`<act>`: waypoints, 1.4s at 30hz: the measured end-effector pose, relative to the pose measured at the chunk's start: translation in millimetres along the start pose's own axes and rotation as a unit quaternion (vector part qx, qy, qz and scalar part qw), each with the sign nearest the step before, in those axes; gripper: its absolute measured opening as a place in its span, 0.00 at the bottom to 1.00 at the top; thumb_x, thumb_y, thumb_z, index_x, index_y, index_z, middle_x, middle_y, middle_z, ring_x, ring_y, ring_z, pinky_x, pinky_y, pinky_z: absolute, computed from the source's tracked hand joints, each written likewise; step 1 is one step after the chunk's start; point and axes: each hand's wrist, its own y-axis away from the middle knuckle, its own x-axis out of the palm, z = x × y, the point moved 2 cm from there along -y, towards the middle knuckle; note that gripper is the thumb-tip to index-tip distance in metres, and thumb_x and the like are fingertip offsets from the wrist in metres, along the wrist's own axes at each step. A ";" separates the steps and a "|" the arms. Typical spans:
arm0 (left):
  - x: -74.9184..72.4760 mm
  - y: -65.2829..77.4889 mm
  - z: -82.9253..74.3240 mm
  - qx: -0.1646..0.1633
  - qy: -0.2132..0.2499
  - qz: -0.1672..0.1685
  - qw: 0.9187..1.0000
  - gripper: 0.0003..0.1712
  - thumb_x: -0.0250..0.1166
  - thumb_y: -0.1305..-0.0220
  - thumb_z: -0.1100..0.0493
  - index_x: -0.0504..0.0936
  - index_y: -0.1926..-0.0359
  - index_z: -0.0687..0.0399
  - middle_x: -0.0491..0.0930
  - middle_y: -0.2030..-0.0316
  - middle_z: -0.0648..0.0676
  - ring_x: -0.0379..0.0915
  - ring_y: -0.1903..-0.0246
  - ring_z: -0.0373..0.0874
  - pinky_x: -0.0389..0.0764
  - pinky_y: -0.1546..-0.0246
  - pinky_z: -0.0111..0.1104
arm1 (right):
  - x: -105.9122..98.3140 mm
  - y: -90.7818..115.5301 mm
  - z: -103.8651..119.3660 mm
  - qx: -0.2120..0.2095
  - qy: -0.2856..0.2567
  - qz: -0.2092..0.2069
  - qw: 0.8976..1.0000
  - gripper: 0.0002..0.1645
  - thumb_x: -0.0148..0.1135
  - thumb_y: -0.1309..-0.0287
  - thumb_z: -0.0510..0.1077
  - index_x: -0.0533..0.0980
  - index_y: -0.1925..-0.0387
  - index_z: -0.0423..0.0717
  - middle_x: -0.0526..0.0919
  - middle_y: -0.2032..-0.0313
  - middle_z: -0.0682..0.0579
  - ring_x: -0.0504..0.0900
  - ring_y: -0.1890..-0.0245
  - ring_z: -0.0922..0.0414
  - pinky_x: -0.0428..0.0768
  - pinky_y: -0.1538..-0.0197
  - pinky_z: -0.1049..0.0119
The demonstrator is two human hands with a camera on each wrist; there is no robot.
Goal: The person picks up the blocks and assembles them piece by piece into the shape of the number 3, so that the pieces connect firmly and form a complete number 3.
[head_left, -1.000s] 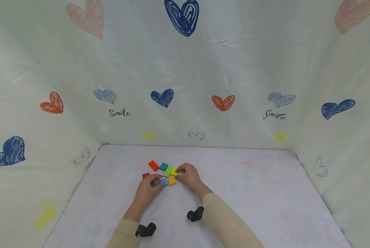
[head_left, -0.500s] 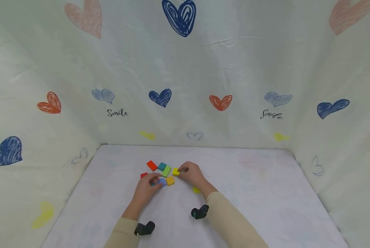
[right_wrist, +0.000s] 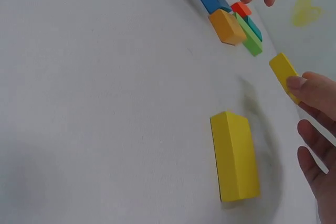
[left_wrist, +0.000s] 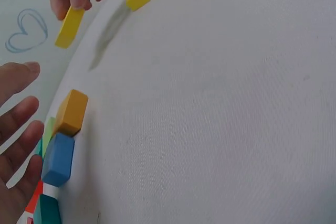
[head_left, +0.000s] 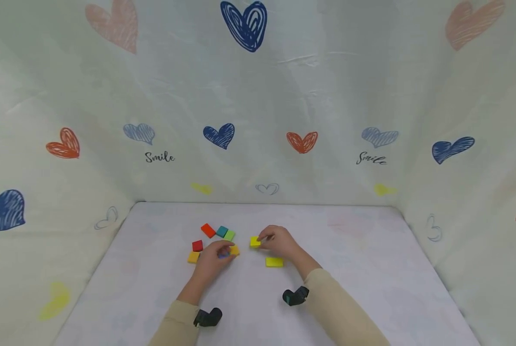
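Note:
Between thumb and fingertips, my right hand (head_left: 283, 244) pinches a yellow block (head_left: 255, 242), which the right wrist view shows raised over its shadow. A longer yellow block (head_left: 274, 262) lies on the table nearer to me, beside the right forearm. My left hand (head_left: 210, 263) hovers at the group of coloured blocks, its fingers spread and holding nothing in the left wrist view. Closest to those fingers are an orange block (left_wrist: 71, 113) and a blue block (left_wrist: 58, 160), with a teal block (left_wrist: 47, 211) beyond. The left hand partly hides the blue block in the head view.
Behind the left hand lie a red-orange block (head_left: 207, 230), a teal block (head_left: 221, 231) and a lime green block (head_left: 229, 235). To its left are a red block (head_left: 197, 246) and another orange block (head_left: 193, 257). A heart-printed curtain (head_left: 335, 173) borders the white table (head_left: 370, 269).
My right hand has carried the yellow block rightward, away from the group. The longer yellow block has come out from behind the right arm. My left hand has shifted right, uncovering the left orange block.

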 end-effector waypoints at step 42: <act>80.9 0.7 -32.8 0.024 -0.020 0.055 0.998 0.20 0.75 0.47 0.57 0.83 0.52 0.47 0.76 0.64 0.44 0.69 0.65 0.39 0.76 0.63 0.33 | -35.0 77.7 -67.9 0.073 -0.070 -0.113 0.988 0.09 0.73 0.51 0.35 0.87 0.66 0.48 0.84 0.57 0.54 0.79 0.62 0.57 0.79 0.58 0.63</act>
